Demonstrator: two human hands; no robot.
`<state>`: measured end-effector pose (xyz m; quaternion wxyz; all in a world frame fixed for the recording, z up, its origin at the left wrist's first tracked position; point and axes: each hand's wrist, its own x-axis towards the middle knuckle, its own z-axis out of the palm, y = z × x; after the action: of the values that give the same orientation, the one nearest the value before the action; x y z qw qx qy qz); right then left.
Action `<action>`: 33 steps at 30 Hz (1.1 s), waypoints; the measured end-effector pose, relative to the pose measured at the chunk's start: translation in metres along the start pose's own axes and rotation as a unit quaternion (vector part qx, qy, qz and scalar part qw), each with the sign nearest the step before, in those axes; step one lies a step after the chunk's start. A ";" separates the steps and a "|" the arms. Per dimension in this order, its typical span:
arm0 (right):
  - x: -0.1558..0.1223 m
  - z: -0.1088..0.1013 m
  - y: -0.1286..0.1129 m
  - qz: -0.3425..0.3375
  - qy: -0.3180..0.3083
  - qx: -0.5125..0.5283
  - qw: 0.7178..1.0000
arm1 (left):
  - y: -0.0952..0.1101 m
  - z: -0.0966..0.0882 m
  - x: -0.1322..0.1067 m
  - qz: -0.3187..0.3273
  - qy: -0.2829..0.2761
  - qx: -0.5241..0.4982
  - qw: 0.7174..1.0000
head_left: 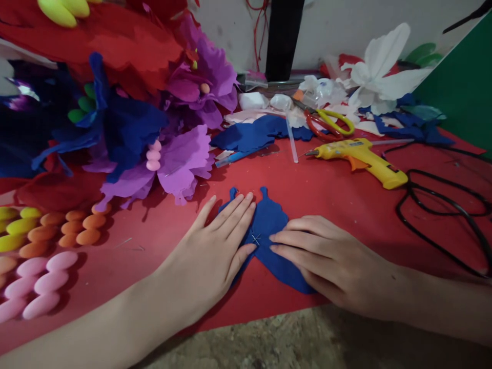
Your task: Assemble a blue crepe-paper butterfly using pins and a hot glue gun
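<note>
A blue cut-out piece [269, 220], petal-like with scalloped edges, lies flat on the red table covering [303, 197]. Thin, pale crossed strands [255, 238] show near its middle. My left hand [221, 238] rests flat over its left part, fingers stretched out and palm down. On the right part lies my right hand [330, 256], its fingers extended and their tips touching the blue surface close to the strands. Much of the piece is hidden under both hands.
A yellow glue gun [361, 156] with black cord [442, 205] lies right, near scissors [330, 122]. Blue scraps [253, 132] sit behind. Large purple flowers [184, 164] and a white flower [378, 72] stand at the back. Pink oval pieces [48, 282] are in rows at left.
</note>
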<state>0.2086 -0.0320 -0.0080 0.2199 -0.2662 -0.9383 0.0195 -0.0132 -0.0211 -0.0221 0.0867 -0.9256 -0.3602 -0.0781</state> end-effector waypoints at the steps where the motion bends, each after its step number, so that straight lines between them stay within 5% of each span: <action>1: 0.000 0.000 0.000 0.000 0.001 0.000 1.000 | 0.000 0.001 0.000 -0.003 0.003 0.001 1.000; 9: 0.000 -0.003 0.004 0.001 0.006 0.015 1.000 | 0.001 0.002 0.000 -0.019 0.008 -0.016 1.000; 15: 0.000 -0.016 0.024 0.055 0.072 -0.005 0.996 | -0.001 0.004 -0.001 0.001 0.011 -0.016 1.000; 22: 0.004 -0.002 0.008 -0.030 -0.027 0.003 0.999 | 0.001 0.005 -0.002 -0.020 -0.004 -0.029 0.999; 33: 0.005 0.001 0.005 -0.043 -0.050 0.006 0.998 | 0.002 0.003 -0.001 -0.025 -0.014 -0.048 0.998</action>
<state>0.2064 -0.0247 -0.0080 0.1749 -0.2235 -0.9584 0.0286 -0.0123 -0.0223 -0.0257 0.0355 -0.9205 -0.3799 -0.0839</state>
